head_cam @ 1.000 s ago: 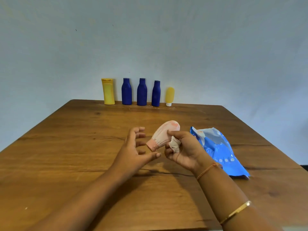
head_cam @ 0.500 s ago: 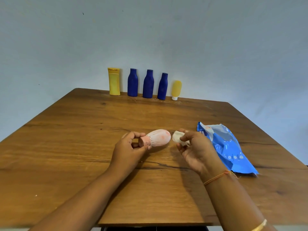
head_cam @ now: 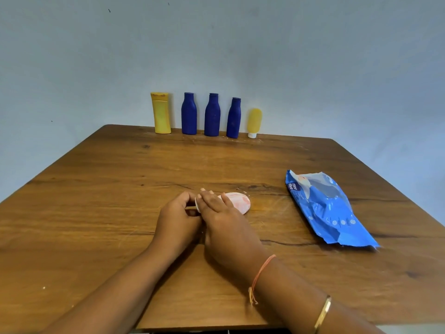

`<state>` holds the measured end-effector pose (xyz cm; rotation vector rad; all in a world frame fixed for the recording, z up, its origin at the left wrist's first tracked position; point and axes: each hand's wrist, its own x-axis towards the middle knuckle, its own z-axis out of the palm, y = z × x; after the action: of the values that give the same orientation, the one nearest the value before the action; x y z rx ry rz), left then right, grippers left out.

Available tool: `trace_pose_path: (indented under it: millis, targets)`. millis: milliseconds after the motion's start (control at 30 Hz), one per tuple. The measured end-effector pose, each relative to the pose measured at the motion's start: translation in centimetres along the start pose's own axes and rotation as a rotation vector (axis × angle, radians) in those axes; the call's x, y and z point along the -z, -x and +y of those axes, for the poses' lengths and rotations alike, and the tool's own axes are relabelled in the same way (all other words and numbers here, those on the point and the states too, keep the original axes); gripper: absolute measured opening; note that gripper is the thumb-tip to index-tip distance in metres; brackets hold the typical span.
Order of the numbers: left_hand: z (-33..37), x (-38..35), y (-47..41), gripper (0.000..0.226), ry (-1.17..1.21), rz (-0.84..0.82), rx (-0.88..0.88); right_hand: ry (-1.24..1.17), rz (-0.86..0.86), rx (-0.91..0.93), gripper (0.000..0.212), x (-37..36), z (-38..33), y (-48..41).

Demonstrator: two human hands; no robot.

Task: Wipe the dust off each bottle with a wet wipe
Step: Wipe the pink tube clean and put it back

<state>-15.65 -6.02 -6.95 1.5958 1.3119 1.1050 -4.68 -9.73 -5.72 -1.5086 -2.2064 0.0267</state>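
Note:
A small pink tube (head_cam: pixel 238 203) lies on its side on the wooden table (head_cam: pixel 108 194). My left hand (head_cam: pixel 177 218) grips its left, cap end with curled fingers. My right hand (head_cam: pixel 221 218) lies over the tube with straight fingers, pressing a white wet wipe (head_cam: pixel 197 205) onto it. Only the wipe's edge shows between my hands. At the table's far edge, against the wall, stand a yellow bottle (head_cam: pixel 160 113), three dark blue bottles (head_cam: pixel 189 114) (head_cam: pixel 212 115) (head_cam: pixel 233 118) and a small yellow tube (head_cam: pixel 254 121) on its white cap.
A blue wet wipe pack (head_cam: pixel 325 208) lies at the right of the table, its opened end pointing away from me. A blue-grey wall rises directly behind the row of bottles. The table's near edge runs just under my forearms.
The pink tube went from my right hand to my left and down onto the table. My right hand, which was pinching the wipe apart from the tube, now presses it onto the tube.

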Motion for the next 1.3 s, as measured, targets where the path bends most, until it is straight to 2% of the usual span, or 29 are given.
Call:
trace_pose_path:
  millis: [133,233,433,600,667,733,800,867,967,1033,1133,1200,1300]
  targets:
    - [0.0,-0.1,0.0,0.018,0.052,-0.027,0.037,0.1,-0.039,0.059,0.064,0.7,0.8,0.2]
    - [0.2,-0.1,0.0,0.026,0.084,-0.051,0.062,0.123,-0.068,0.016,0.06,1.2,1.8,-0.2]
    - [0.7,0.0,0.3,0.035,-0.011,-0.042,0.021,0.183,-0.104,-0.188,0.06,1.9,5.0,-1.2]
    - [0.6,0.1,0.2,0.034,-0.018,-0.033,0.015,0.229,-0.182,-0.368,0.039,2.8,7.1,-1.3]
    - [0.6,0.0,0.1,0.034,-0.025,-0.027,0.017,0.143,-0.137,-0.479,0.028,3.3,8.2,-1.3]
    - [0.6,0.0,0.1,0.034,-0.027,-0.032,0.025,-0.084,0.032,-0.583,0.024,3.9,8.5,-1.3]
    - [0.5,-0.1,0.0,0.035,-0.024,-0.038,0.037,-0.288,0.197,-0.592,0.027,4.7,7.7,-1.4]
    - [0.5,-0.1,0.0,0.034,-0.02,-0.042,0.037,-0.438,0.191,-0.54,0.03,5.2,6.1,-1.8]
    - [0.5,-0.2,0.1,0.035,0.003,-0.043,0.035,-0.558,0.054,-0.417,0.024,4.4,3.3,-1.9]
    - [0.5,-0.2,0.2,0.036,0.01,-0.045,0.03,-0.377,0.017,-0.329,0.024,3.5,2.5,-1.7]
    - [0.5,-0.2,0.2,0.035,-0.011,-0.038,0.016,-0.082,0.047,-0.269,0.027,2.9,2.9,-1.4]
    - [0.6,-0.2,0.1,0.035,-0.034,-0.033,0.016,0.039,0.064,-0.226,0.029,3.0,3.3,-1.1]
    - [0.6,-0.1,0.1,0.034,-0.043,-0.039,0.01,0.167,-0.009,-0.153,0.037,2.7,3.4,-0.5]
